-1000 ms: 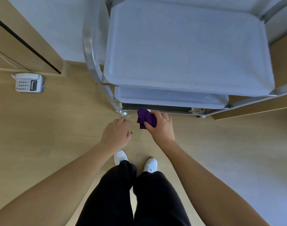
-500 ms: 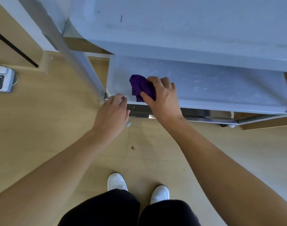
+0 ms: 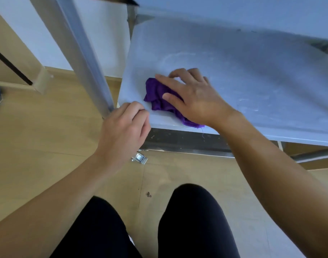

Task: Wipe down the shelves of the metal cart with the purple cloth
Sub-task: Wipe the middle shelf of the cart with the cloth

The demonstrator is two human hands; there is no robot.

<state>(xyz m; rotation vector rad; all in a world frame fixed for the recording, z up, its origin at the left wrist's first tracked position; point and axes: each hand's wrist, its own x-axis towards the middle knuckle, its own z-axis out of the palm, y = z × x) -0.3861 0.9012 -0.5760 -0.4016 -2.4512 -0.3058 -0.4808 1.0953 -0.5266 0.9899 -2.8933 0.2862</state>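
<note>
While the spread right hand [image 3: 194,102] presses it, the purple cloth [image 3: 155,93] runs far-left to near-right.

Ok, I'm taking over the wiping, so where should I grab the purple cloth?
Probably the bunched folds at the left end of the purple cloth, coming from above-left: they stand proud of the shelf, while the right hand covers the rest.

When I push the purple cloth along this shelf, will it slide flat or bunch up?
Probably floppy: the purple cloth lies crumpled in folds under the right hand, so it may bunch further. It looks light; one edge and a loose thread hang over the shelf front, so it could slip off unless pressed.
</note>
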